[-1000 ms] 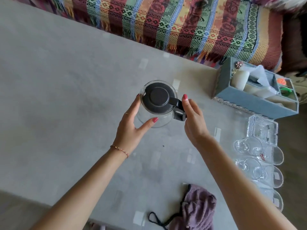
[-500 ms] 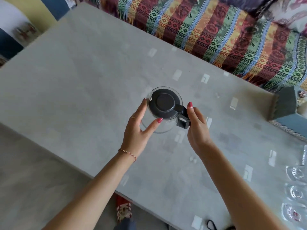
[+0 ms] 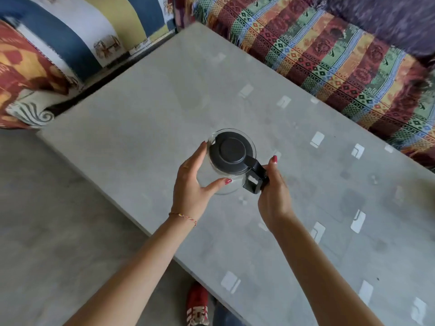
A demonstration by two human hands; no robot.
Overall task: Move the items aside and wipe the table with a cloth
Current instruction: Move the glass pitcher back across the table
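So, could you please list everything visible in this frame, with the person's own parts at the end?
table: one, grey with pale rectangular marks, fills the middle of the view
glass jug: one, clear with a black lid and black handle, held between both hands over the table
woven throw: one, striped in red, green, yellow and blue, on the seat along the table's far edge
cushions: several, blue, white, yellow and red patterned, top left
floor: grey, left of the table
shoe: one, red and white, bottom edge
bracelet: one, thin, on the left wrist
left hand: cups the jug's glass side
right hand: grips the handle
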